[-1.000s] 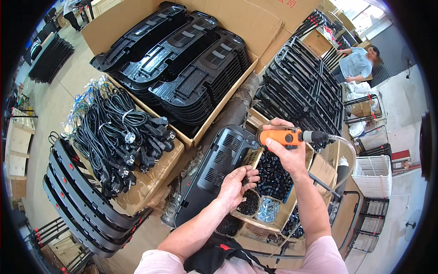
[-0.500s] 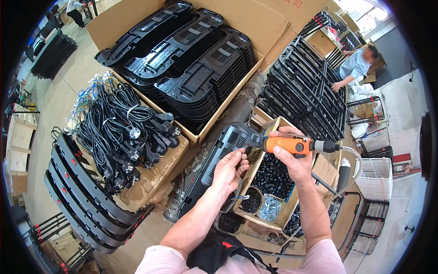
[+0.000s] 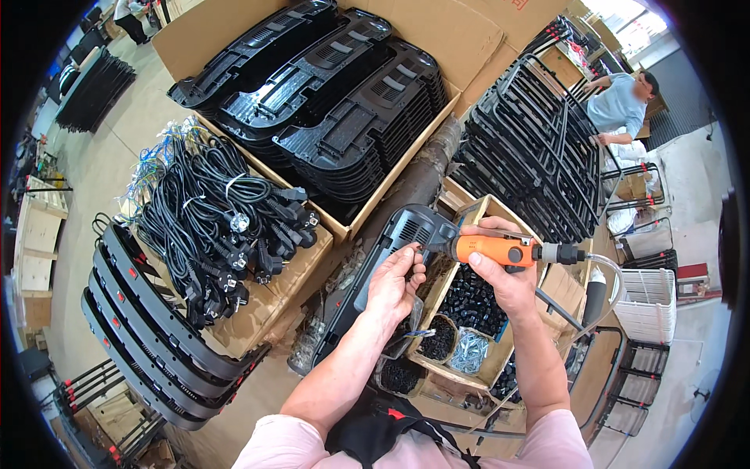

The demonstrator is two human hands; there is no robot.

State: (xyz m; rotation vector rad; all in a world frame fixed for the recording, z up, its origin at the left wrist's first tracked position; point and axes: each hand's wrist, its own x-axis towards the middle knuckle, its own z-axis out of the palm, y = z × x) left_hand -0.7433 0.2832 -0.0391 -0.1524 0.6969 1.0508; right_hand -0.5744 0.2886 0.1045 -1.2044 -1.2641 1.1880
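Observation:
My right hand [image 3: 509,283] is wrapped round an orange air screwdriver [image 3: 494,250], with a hose at its back end. Its dark front end points left, over a long black plastic housing [image 3: 341,311] with vent slots at its far end. Close to that front end, my left hand [image 3: 395,283] has thumb and fingertips pinched together above the housing. Whatever it holds there is too small to make out. Right of the left hand, a wooden parts box [image 3: 491,374] contains black plastic pieces [image 3: 469,301], dark screws [image 3: 437,341] and silver screws [image 3: 469,349].
A cardboard carton [image 3: 401,184] with stacked black shells [image 3: 351,133] stands ahead. Bundled power cords [image 3: 215,207] lie on a box at left, above curved grey housings [image 3: 148,344]. Black metal frames [image 3: 531,148] are stacked at right, beside a co-worker [image 3: 617,107].
My left fingertips have shifted slightly up toward the tool's front end. The tool stays almost where it was. The co-worker by the frames has straightened and moved an arm.

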